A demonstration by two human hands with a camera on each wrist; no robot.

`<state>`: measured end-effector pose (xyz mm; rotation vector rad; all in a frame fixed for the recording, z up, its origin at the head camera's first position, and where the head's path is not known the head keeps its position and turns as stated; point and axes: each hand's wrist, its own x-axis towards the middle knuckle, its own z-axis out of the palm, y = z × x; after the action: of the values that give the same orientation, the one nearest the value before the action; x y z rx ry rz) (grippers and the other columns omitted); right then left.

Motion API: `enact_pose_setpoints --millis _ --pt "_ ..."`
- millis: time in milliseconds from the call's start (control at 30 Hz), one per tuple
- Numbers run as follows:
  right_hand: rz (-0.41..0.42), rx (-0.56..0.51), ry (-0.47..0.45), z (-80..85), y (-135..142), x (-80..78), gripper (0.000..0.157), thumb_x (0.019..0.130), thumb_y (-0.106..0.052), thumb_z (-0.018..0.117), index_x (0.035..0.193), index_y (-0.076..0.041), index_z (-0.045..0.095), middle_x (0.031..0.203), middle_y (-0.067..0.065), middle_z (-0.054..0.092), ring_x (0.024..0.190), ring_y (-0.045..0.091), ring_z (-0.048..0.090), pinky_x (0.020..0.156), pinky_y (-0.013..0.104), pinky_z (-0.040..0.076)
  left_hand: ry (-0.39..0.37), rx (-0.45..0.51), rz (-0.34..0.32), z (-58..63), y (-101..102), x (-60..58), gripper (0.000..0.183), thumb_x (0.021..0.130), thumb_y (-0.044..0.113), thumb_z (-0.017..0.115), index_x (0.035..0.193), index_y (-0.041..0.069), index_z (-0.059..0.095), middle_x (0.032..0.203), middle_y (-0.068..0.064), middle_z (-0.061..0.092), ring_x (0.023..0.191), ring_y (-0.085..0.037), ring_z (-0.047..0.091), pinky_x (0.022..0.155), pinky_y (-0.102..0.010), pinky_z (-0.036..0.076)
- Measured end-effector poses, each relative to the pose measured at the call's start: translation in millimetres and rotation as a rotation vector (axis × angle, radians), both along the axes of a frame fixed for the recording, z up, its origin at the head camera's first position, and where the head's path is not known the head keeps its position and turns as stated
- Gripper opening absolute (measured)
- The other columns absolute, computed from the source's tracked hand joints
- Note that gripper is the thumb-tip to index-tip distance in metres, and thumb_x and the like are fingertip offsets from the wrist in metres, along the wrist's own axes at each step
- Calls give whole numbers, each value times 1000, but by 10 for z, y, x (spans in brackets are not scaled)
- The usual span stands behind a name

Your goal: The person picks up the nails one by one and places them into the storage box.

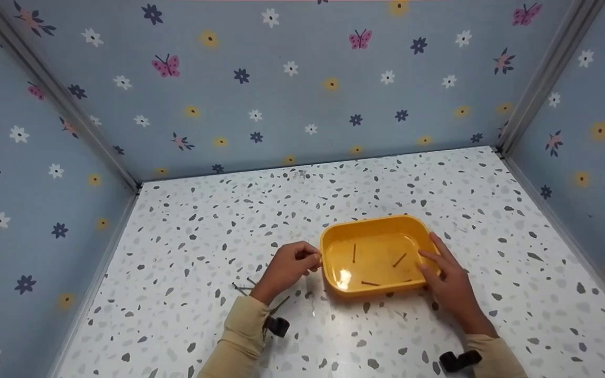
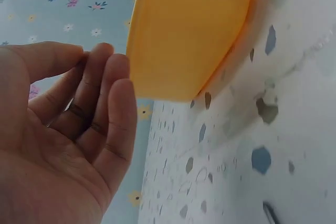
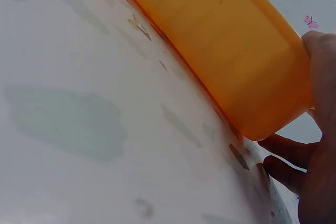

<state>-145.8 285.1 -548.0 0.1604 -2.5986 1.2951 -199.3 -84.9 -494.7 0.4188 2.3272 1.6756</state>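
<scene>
We find the tray [image 1: 378, 266] on the counter [image 1: 176, 262], nails [image 1: 354, 253] lying loose inside. The right hand [image 1: 452, 286] grips its right end, presumably to steady it. The left hand [image 1: 288, 266], fingers bent, is at its left side; whether it pinches anything, we cannot tell.

Overhead access to the tray [image 1: 378, 264] is available between the left hand [image 1: 288, 266] and the right hand [image 1: 452, 286]; the raised tray wall blocks level travel from one hand to the other. The right hand obstructs the rim at its end. Ahead of both hands, the surface [image 1: 260, 205] permits passage as far as the back panel [image 1: 308, 100]. Loose nails [image 1: 235, 286] obstruct low travel beside the left wrist.
</scene>
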Motion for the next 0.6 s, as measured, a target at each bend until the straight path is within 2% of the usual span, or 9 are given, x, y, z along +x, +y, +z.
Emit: enact_pose_setpoints --millis 100,167,333,433,600 --pt "0 2 -13 5 -2 -3 37 102 -22 60 137 -8 61 164 -6 25 148 24 26 103 5 22 48 -74 4 4 -114 63 17 98 19 64 104 5 72 89 0 69 82 -17 64 73 -35 54" --pt "-2 3 -17 8 -4 -2 37 102 -22 60 136 -9 61 164 -6 25 149 24 26 103 5 22 107 -146 6 -7 -189 107 15 97 17 65 103 5 72 89 3 69 83 -16 63 74 -35 52" --pt "-2 -5 -17 -1 -5 -9 37 102 -23 60 136 -9 62 164 -6 25 149 23 24 104 6 21 224 -407 35 -46 -333 224 11 93 14 69 101 7 73 92 3 68 85 -15 62 78 -37 52" --pt "5 -8 -16 4 -11 -11 37 102 -23 60 136 -9 61 164 -6 25 149 23 23 105 6 19 248 -549 64 -59 -408 291 11 90 15 73 99 8 73 93 -1 68 85 -17 61 76 -39 52" --pt "5 -12 -9 9 -13 2 36 101 -21 61 135 -8 62 163 -8 25 149 22 23 106 6 18 281 -642 78 -81 -515 367 12 86 14 76 95 7 73 90 -5 65 81 -20 57 72 -40 50"
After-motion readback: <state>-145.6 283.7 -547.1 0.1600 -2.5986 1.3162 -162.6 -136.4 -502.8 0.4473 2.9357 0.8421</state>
